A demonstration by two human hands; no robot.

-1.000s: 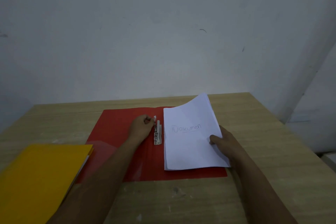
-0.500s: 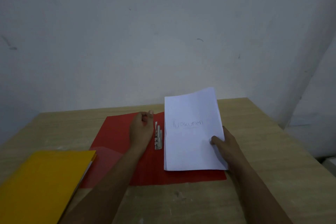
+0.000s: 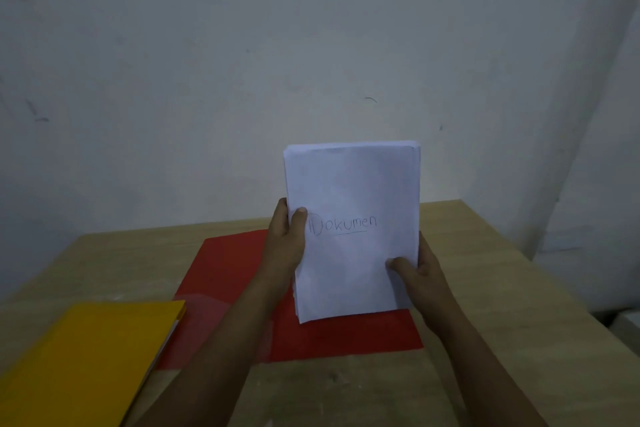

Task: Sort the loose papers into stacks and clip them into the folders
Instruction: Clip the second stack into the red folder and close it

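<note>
A stack of white papers (image 3: 353, 191) with "Dokumen" handwritten on the top sheet stands upright on its lower edge over the open red folder (image 3: 228, 260). My left hand (image 3: 284, 239) grips the stack's left edge, thumb on the front. My right hand (image 3: 415, 270) grips its lower right edge, thumb on the front as well. The folder lies flat on the wooden table (image 3: 485, 288). Its metal fastener is hidden behind my left hand and the stack.
A closed yellow folder (image 3: 83, 357) with sheets inside lies at the near left, overlapping the red folder's clear pocket (image 3: 204, 322). A pale wall (image 3: 311, 45) rises right behind the table's far edge. The table's right edge runs down at the right.
The paper stack went from lying on the folder's right half to standing upright. My left hand left the metal fastener and took hold of the stack's left edge. The camera tilted up.
</note>
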